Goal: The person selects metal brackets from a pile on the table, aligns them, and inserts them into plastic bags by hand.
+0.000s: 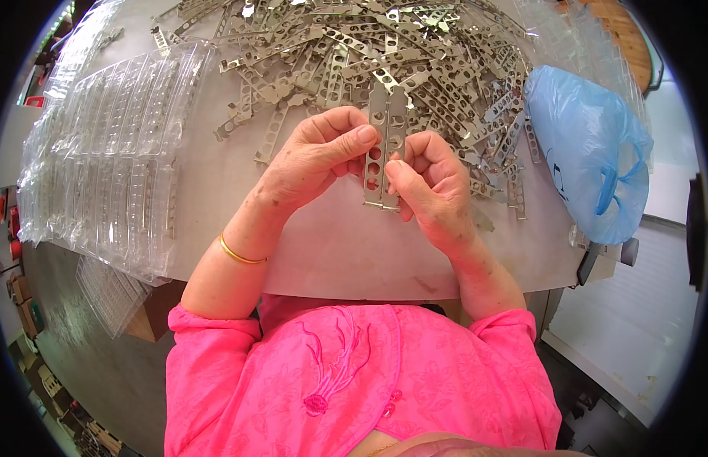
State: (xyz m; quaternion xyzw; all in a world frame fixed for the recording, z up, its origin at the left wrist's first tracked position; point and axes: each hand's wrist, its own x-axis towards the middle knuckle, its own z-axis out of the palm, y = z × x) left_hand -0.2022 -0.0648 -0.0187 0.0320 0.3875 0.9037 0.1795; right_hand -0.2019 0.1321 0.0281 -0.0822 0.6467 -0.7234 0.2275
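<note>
Two flat metal strips with round holes [375, 171] stand side by side, held upright between my two hands above the table. My left hand [317, 156] pinches the left strip between thumb and fingers, a gold bangle on its wrist. On the other side, my right hand [432, 183] grips the right strip near its lower half, thumb in front. The strips' lower ends sit close together; whether they are joined cannot be made out. Just beyond them lies a large heap of similar perforated metal strips [438, 72].
Clear plastic trays [110, 152] are stacked on the left of the table [323, 266]. A blue plastic bag [586, 145] sits at the right, with more clear plastic [579, 38] behind it. A cardboard box [154, 311] is below the table's left edge.
</note>
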